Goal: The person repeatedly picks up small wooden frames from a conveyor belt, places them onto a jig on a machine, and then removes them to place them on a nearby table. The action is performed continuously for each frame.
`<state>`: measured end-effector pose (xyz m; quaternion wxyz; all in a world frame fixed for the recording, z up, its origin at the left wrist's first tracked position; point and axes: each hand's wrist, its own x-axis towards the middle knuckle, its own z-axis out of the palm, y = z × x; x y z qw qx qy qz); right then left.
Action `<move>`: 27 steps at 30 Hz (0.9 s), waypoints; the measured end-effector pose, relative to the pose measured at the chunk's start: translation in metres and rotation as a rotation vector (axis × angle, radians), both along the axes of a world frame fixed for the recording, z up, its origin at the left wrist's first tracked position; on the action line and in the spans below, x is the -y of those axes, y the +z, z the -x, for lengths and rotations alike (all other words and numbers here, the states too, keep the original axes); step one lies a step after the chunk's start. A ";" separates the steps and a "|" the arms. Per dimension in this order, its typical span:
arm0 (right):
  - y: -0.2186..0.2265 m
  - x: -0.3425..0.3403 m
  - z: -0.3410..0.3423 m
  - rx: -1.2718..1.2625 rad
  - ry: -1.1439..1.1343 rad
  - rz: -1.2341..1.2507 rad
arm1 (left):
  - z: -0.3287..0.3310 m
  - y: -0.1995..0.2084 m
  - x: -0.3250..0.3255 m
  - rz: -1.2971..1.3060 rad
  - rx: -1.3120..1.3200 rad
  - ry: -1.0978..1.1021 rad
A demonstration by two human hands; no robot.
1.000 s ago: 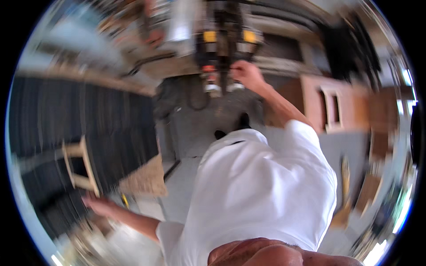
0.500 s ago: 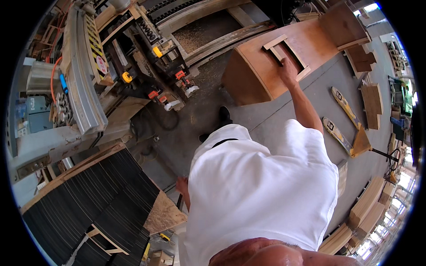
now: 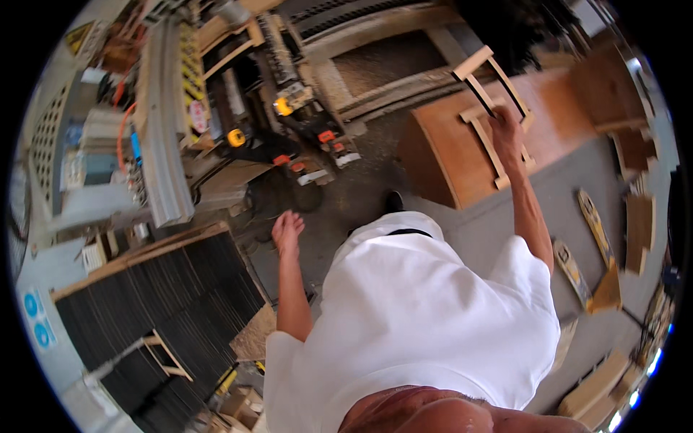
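Note:
My right hand (image 3: 507,137) is closed on a rail of a light wooden frame (image 3: 473,63) with dark inner edges. That frame appears raised above a brown wooden box-like stand (image 3: 451,155). Under it, a second wooden frame (image 3: 487,148) seems to lie on the stand's top, partly hidden by my hand. My left hand (image 3: 289,229) hovers over the floor in front of the machine, holding nothing, its fingers loosely bent and apart.
A machine with clamps (image 3: 310,141) and a grey metal rail (image 3: 167,137) stands ahead on the left. Dark-edged strips (image 3: 159,296) are stacked at lower left, with another small wooden frame (image 3: 177,369) on them. A yellow pallet jack (image 3: 603,292) is on the right.
My left hand has come up and forward from beside my hip. My right hand has shifted along and now grips a frame above the stand. The view has turned slightly.

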<state>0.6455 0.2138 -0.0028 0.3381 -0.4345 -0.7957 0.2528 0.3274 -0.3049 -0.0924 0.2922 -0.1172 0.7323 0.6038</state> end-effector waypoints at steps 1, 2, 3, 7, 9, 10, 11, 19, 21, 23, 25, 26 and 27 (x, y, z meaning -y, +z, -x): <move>0.003 -0.001 0.004 0.000 0.009 0.039 | 0.009 0.013 -0.025 -0.022 -0.024 -0.029; 0.015 0.004 0.015 0.035 0.031 0.063 | 0.018 0.024 -0.045 -0.046 -0.055 -0.058; 0.026 0.009 0.023 0.076 0.045 0.084 | 0.028 0.036 -0.066 -0.064 -0.094 -0.073; 0.044 0.029 0.059 -0.068 0.127 0.232 | 0.082 0.077 -0.134 -0.161 -0.194 -0.109; 0.042 0.034 0.074 -0.130 0.183 0.264 | 0.115 0.093 -0.166 -0.188 -0.232 -0.108; 0.048 0.041 0.079 -0.116 0.182 0.267 | 0.133 0.099 -0.181 -0.232 -0.231 -0.092; 0.057 0.048 0.087 -0.129 0.213 0.254 | 0.153 0.102 -0.191 -0.278 -0.228 -0.070; 0.079 0.077 0.120 -0.020 0.279 0.123 | 0.298 0.111 -0.265 -0.616 -0.048 0.082; 0.087 0.084 0.129 -0.002 0.262 0.131 | 0.314 0.113 -0.286 -0.718 0.019 0.099; 0.092 0.090 0.145 -0.015 0.253 0.152 | 0.326 0.115 -0.298 -0.783 0.061 0.139; 0.098 0.094 0.159 -0.012 0.263 0.124 | 0.332 0.118 -0.312 -0.831 0.133 0.220; 0.096 0.092 0.166 -0.003 0.298 0.073 | 0.333 0.118 -0.317 -0.871 0.129 0.257; 0.101 0.092 0.179 0.005 0.347 0.026 | 0.345 0.110 -0.312 -0.879 0.109 0.259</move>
